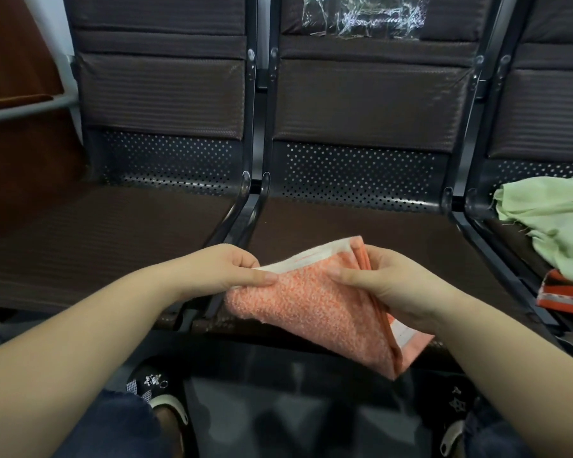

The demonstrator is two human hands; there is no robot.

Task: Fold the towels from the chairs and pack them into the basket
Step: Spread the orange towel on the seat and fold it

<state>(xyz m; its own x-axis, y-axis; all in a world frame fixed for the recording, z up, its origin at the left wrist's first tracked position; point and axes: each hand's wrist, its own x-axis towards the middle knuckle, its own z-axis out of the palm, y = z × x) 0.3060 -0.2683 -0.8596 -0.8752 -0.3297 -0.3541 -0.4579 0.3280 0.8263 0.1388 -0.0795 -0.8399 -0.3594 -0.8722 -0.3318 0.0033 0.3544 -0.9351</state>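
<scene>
Head view: both hands hold one orange towel [315, 302], folded into a thick wedge, in the air above the front edge of the middle chair [361, 219]; can't tell if it touches the seat. Left hand [225, 269] pinches the towel's left corner at the white hem, thumb on top, fingers [262, 278] curled under. Right hand [387, 279] grasps the stacked folded edges on the right side, thumb across the terry face. Right chair [510, 239]: crumpled pale green towel [549, 226] on the seat, its near end lying over an orange-and-black striped towel [563, 295] near the seat's front edge. Clear plastic wrap [364, 14] on the middle chair's backrest. Left chair [129, 226] seat bare. Basket not in view.
</scene>
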